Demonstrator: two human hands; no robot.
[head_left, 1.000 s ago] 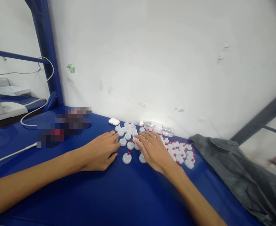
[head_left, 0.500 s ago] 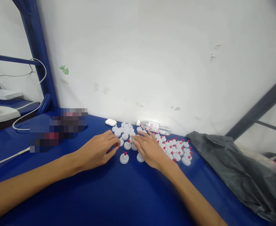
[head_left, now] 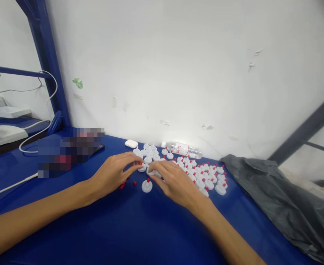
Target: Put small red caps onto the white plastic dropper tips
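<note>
My left hand [head_left: 116, 172] is closed, with thumb and fingertips pinching a small red cap [head_left: 140, 164] just above the white nozzle lids. Close beside it, my right hand [head_left: 175, 182] curls its fingers over a white nozzle lid [head_left: 149, 170], which they partly hide. In front of the fingers, a white lid with a red tip [head_left: 147, 186] stands upright on the blue surface [head_left: 140, 228]. Loose red caps [head_left: 122, 185] lie under and near the left hand. Behind the hands are several nozzle lids without red tips [head_left: 148, 149]; a large group of red-tipped lids [head_left: 203, 175] spreads to the right.
Against the white wall lies a clear plastic bottle [head_left: 182, 149], with a small white case [head_left: 131, 143] to its left. A dark grey cloth or bag [head_left: 261, 187] covers the right side. A white cable [head_left: 11, 186] and blurred-out items [head_left: 76, 147] are at the left.
My right hand has moved left, its fingertips now close to the left hand's. The left hand now shows a red cap at its fingertips. The view has shifted slightly.
</note>
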